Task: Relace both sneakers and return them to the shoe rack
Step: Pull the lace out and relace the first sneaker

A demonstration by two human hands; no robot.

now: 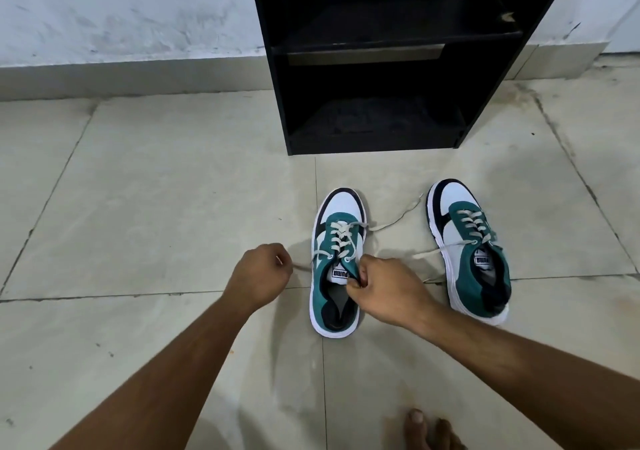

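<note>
Head view: large pale beige floor tiles [156,190] w/ dark grout lines are running across the frame, scuffed and stained near the right. A grey-white plaster wall [121,10] w/ a pale skirting strip is standing at the back. A black wooden shoe rack [374,69] is sitting against it, shelves looking bare.

Two teal, white & black sneakers are lying on the floor in front of the rack, toes pointing at it. The left sneaker [337,262] is sitting centre frame; the right sneaker [467,249] is lying well apart to its right, its white lace [429,251] trailing loose on the tile.

The right hand [388,288] is pinching the left sneaker's teal eyelet flap beside the tongue, grip clenched on it. The left hand [261,273] is hovering left of that shoe, grip closed on the end of its cream lace [341,238], pulled taut. Bare toes [429,429] are showing bottom right.
</note>
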